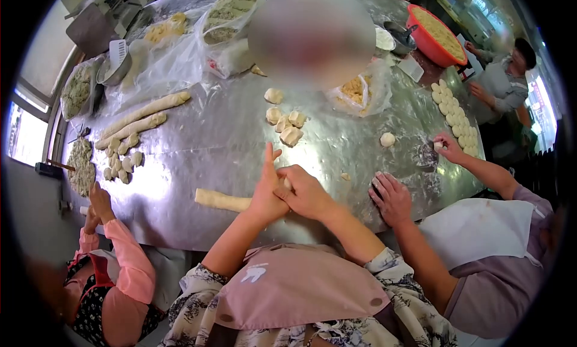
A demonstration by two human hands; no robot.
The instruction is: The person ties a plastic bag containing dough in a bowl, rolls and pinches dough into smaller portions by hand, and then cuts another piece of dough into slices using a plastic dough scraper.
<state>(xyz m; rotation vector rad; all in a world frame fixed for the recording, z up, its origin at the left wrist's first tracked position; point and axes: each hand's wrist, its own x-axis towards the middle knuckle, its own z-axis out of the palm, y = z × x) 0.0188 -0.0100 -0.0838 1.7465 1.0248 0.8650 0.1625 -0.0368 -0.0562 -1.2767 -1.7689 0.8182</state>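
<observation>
My left hand (pixel 268 192) is upright over the metal table, its fingers stretched out and its palm against my right hand. My right hand (pixel 305 194) is closed, with its thumb across the heel of the left. A pale bit of dough (pixel 287 183) shows between the two palms; most of it is hidden. A dough roll (pixel 219 199) lies on the table to the left and runs behind my left wrist. Beyond my fingertips sit several cut dough pieces (pixel 291 136) in a loose cluster.
At left, a co-worker's hands (pixel 99 205) are near long dough ropes (pixel 144 114) and small pieces. A co-worker's hand (pixel 392 198) rests at right, near a dough ball (pixel 387 139) and rows of dough rounds (pixel 455 118). Bagged filling (pixel 359 94) and a red basin (pixel 413 23) stand farther back.
</observation>
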